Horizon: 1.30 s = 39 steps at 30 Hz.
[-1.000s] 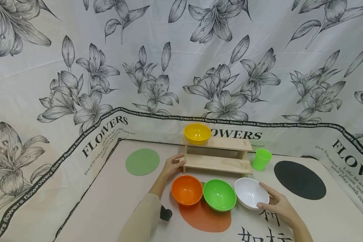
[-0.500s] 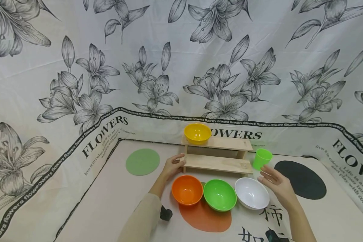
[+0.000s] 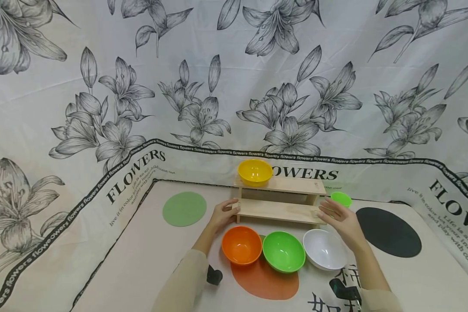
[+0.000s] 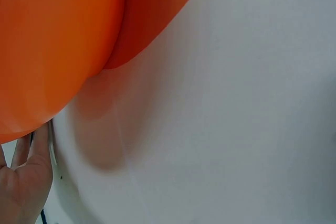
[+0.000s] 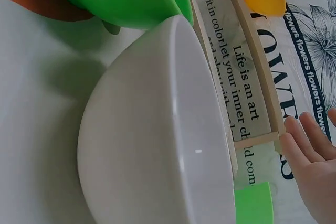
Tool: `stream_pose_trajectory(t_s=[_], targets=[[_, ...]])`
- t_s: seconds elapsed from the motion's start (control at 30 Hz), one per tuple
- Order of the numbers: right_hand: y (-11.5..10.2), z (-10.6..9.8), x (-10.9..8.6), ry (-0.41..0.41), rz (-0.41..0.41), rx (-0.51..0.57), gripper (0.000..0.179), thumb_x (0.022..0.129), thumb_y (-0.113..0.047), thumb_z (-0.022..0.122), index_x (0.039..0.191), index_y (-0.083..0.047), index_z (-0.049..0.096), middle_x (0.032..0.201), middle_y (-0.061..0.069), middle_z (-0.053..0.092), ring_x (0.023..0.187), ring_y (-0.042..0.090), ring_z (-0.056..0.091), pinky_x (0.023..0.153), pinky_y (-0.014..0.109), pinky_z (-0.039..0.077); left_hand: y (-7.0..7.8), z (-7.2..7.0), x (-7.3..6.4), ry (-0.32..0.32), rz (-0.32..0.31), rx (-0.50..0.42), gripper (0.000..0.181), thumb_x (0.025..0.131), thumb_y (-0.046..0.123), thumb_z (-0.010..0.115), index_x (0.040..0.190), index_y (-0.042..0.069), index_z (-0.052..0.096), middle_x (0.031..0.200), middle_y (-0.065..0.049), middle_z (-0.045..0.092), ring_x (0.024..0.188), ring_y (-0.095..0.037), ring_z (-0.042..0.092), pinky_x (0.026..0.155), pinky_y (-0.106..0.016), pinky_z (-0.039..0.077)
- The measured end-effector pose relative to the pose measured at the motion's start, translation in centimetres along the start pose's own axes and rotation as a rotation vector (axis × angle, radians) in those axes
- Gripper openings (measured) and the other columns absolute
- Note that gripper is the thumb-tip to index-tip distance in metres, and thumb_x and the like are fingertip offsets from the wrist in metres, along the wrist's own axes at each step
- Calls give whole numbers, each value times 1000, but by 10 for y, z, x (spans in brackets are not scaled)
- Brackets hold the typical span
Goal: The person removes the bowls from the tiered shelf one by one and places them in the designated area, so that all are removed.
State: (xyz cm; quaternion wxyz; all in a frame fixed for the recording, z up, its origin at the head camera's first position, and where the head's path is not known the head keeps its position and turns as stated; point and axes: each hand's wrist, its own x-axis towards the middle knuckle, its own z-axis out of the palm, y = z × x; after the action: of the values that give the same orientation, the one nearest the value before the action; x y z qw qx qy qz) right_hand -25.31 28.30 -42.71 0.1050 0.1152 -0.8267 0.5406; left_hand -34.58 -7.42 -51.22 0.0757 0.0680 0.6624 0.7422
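Observation:
A two-tier wooden shelf (image 3: 281, 209) stands at the back of the table, a yellow bowl (image 3: 255, 172) on its top board. My left hand (image 3: 221, 216) holds the shelf's left end at the lower board; in the left wrist view its fingertips are hidden behind the orange bowl (image 4: 47, 40). My right hand (image 3: 342, 220), fingers extended and holding nothing, is at the shelf's right end, just behind the white bowl (image 3: 324, 249). A green bowl (image 3: 283, 251) sits between the white and orange bowls, all in a row before the shelf.
A green cup (image 3: 341, 199) stands right of the shelf, partly covered by my right hand. A black round mat (image 3: 391, 234) lies farther right, a light green round mat (image 3: 184, 209) at left. An orange mat (image 3: 267, 284) lies under the bowls. Flowered cloth (image 3: 203, 108) hangs behind.
My right hand has let go of the white bowl and moved up and left to the shelf's right end, in front of the green cup. My left hand and the bowls have stayed put.

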Motion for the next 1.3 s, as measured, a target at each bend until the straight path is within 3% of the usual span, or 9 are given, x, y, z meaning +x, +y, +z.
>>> stream_pose_trajectory(t_s=[0.37, 0.67, 0.8, 0.97, 1.13, 1.3], targets=[[-2, 23, 32, -1, -17, 149, 66, 89, -15, 66, 142, 7, 32, 130, 22, 52, 102, -5, 57, 85, 11, 47, -1, -2, 1, 8, 4, -12, 44, 89, 7, 65, 131, -1, 53, 125, -27, 54, 99, -24, 60, 85, -40, 54], [-15, 40, 53, -12, 17, 184, 68, 89, -13, 66, 145, 4, 29, 136, 31, 44, 104, -1, 56, 86, 9, 45, -1, -2, 0, 14, -1, -7, 44, 89, 8, 65, 131, 0, 54, 124, -27, 54, 100, -25, 60, 85, -40, 54], [-16, 47, 62, -27, 39, 194, 71, 89, -16, 67, 146, 2, 27, 139, 29, 41, 115, 16, 55, 87, 11, 45, 1, 0, -1, 12, 1, 8, 44, 89, 8, 65, 130, 0, 54, 122, -27, 55, 98, -24, 60, 85, -40, 54], [-19, 55, 72, -39, 49, 223, 73, 88, -15, 67, 146, 2, 26, 142, 28, 38, 126, 39, 41, 88, 12, 45, 1, 1, -2, 15, 4, 25, 45, 88, 9, 66, 130, 0, 54, 121, -27, 55, 98, -24, 60, 85, -40, 54], [-26, 64, 81, -50, 43, 241, 72, 88, -13, 66, 146, 1, 26, 142, 27, 37, 128, 39, 40, 93, 16, 45, 3, 0, -1, 10, 10, 31, 45, 89, 9, 65, 131, -2, 52, 122, -29, 53, 98, -24, 60, 86, -42, 53], [-35, 74, 88, -26, 59, 232, 72, 88, -16, 66, 147, -2, 26, 144, 25, 36, 130, 35, 39, 101, 28, 42, 10, 1, -7, -14, 12, 30, 45, 91, 5, 61, 133, -6, 48, 124, -32, 51, 98, -23, 59, 89, -46, 51]])
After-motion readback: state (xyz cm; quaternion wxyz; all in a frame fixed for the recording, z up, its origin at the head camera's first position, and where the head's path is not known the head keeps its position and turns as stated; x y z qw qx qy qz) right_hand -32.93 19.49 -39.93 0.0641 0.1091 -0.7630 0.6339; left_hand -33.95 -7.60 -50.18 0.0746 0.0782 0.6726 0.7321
